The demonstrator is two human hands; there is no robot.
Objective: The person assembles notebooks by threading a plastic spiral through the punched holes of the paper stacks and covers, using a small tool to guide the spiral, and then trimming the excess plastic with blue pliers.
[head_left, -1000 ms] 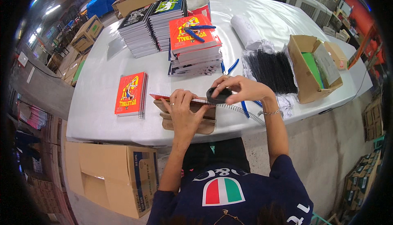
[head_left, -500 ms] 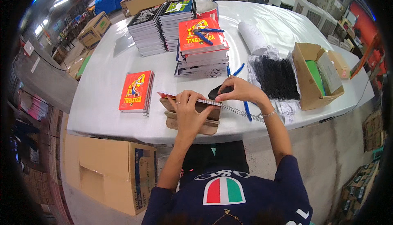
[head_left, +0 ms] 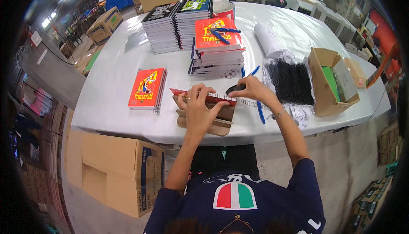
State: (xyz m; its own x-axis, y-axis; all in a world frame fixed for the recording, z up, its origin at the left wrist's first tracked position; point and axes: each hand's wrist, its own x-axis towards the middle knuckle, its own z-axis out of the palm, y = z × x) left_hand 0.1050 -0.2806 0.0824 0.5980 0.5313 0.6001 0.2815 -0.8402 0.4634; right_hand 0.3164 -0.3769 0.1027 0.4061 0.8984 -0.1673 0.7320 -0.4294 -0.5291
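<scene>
— What are you working on?
— Your red-covered notebook (head_left: pixel 200 99) stands on edge in a brown wooden jig (head_left: pixel 204 121) at the table's near edge; a metal spiral coil (head_left: pixel 249 103) runs along its top, sticking out rightward.

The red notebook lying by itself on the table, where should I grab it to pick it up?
Probably take the red notebook by its plain long edge, the side away from the person's hands, coming in from the left. It lies flat on the white table, with bare table there. Its wire spiral runs down the other long edge, bumpy and harder to pinch.
</scene>
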